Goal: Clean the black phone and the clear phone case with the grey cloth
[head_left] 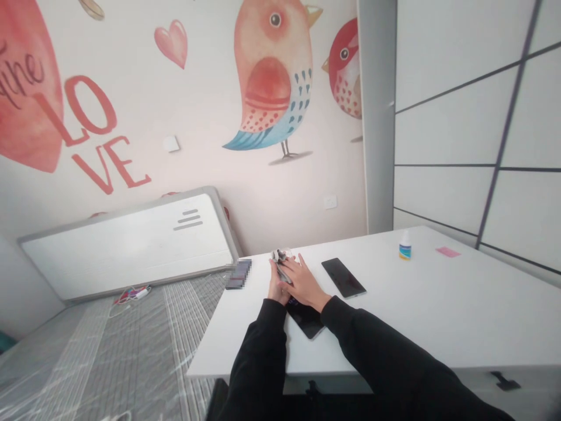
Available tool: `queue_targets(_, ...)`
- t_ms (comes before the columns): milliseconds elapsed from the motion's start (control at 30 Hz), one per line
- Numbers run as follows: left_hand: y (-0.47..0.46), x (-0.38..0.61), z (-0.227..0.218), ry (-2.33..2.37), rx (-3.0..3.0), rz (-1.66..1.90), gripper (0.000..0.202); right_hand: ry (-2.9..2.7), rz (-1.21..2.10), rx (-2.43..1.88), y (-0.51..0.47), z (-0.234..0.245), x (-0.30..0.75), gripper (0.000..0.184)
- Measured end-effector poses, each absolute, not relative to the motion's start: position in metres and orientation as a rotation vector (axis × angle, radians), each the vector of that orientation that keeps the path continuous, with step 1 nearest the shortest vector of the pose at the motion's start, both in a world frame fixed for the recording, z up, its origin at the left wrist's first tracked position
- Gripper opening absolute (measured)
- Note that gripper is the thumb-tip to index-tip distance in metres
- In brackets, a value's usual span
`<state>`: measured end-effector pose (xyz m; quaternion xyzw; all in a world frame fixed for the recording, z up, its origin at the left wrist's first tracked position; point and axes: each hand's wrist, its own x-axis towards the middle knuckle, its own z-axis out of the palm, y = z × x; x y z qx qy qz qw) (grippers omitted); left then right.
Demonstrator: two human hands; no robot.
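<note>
My left hand (pixel 275 287) is wrapped around a crumpled grey-white cloth (pixel 279 255), its thumb upright along the side. Laid across it from the right, my right hand (pixel 305 285) touches the cloth with fingers stretched out and apart. Part of the cloth is hidden between the hands. Below my wrists a dark-screened tablet (pixel 309 320) lies on the white table, its upper end covered by my hands. To the right of my hands rests a second dark tablet (pixel 344 278), flat and untouched.
A phone-like dark object (pixel 239 275), blurred by pixels, lies at the table's left edge. Farther right stand a small white bottle with a blue-yellow label (pixel 405 248) and a pink slip (pixel 447 252). Left of the table is a bed (pixel 131 339) with a cable and power strip (pixel 137 293).
</note>
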<state>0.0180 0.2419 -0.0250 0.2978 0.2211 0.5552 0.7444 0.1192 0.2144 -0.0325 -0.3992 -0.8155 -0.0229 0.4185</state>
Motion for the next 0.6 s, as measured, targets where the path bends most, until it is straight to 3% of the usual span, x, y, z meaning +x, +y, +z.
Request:
queue_targets(300, 0.251, -0.005, -0.02, 0.505, 0.555, 1.576, 0.062, -2.077, -0.029, -1.008, 0.192, -0.029, 0.107, 0.038)
queue_targets(467, 0.25, -0.004, -0.019, 0.485, 0.616, 1.521, 0.055, -2.079, -0.08, -1.117, 0.191, -0.037, 0.1, 0.064)
queue_targets(600, 0.247, 0.009, -0.023, 0.559, 0.633, 1.423, 0.053, -2.077, -0.052, -1.175, 0.204, -0.05, 0.1, 0.075)
